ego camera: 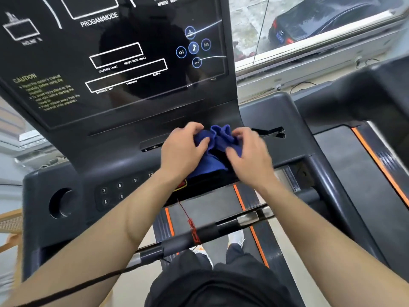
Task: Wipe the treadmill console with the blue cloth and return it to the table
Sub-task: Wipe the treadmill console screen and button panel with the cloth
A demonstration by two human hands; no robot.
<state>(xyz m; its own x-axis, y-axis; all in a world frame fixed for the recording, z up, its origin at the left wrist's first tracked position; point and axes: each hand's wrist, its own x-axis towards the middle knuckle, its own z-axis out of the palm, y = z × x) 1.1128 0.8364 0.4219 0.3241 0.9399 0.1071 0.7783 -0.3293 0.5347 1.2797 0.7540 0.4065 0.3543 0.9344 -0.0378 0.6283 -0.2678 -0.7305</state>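
The blue cloth (215, 147) is bunched up over the middle of the treadmill console (110, 138), just below the black display panel (115, 63). My left hand (183, 149) grips its left side with the fingers curled into the folds. My right hand (247, 151) pinches its right side. The lower part of the cloth hangs down between my two hands toward the console's front edge. No table is in view.
Number keys (119, 187) and a round cup holder (62, 202) lie on the console's left wing. A handlebar (210, 231) with a red safety cord (192, 227) crosses below my arms. The belt with orange stripes (250, 220) runs beneath. A window (321, 29) is at right.
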